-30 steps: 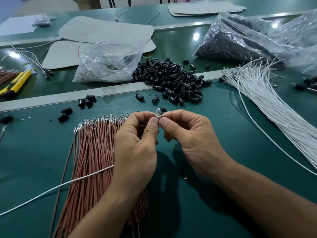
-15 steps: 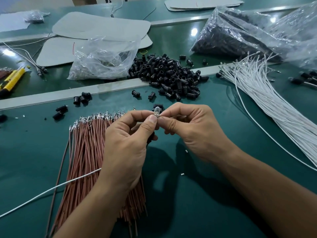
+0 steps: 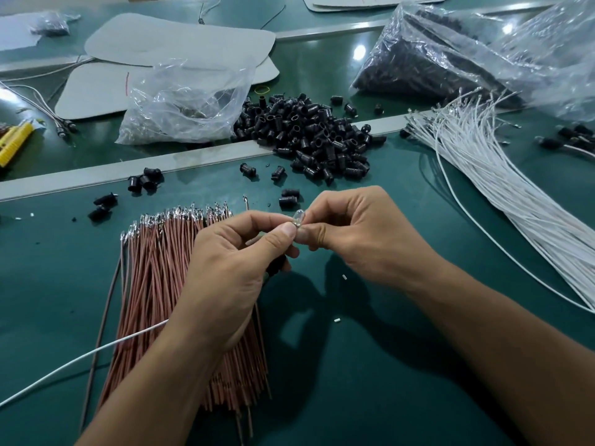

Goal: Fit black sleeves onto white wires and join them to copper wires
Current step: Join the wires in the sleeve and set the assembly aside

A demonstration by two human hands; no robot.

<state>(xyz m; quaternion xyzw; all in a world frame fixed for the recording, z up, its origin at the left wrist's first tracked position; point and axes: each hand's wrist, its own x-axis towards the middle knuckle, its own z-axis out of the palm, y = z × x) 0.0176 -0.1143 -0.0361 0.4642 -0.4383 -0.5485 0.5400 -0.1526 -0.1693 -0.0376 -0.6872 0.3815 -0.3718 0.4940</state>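
Green table point(image 3: 48, 268) below me, both hands raised over it with fingertips meeting. The left hand point(image 3: 238, 262) pinches the base of a small clear bulb point(image 3: 298, 217) between thumb and forefinger. The right hand point(image 3: 354, 233) pinches the same bulb from the other side, its other fingers curled. A white wire point(image 3: 83, 355) runs out from under the left hand, across the copper wires point(image 3: 154, 284). I see a dark piece point(image 3: 276, 264) beneath the left fingers but cannot tell what it is. Loose sleeves point(image 3: 315, 136) are piled beyond, and the white bundle point(image 3: 502, 194) lies to the right.
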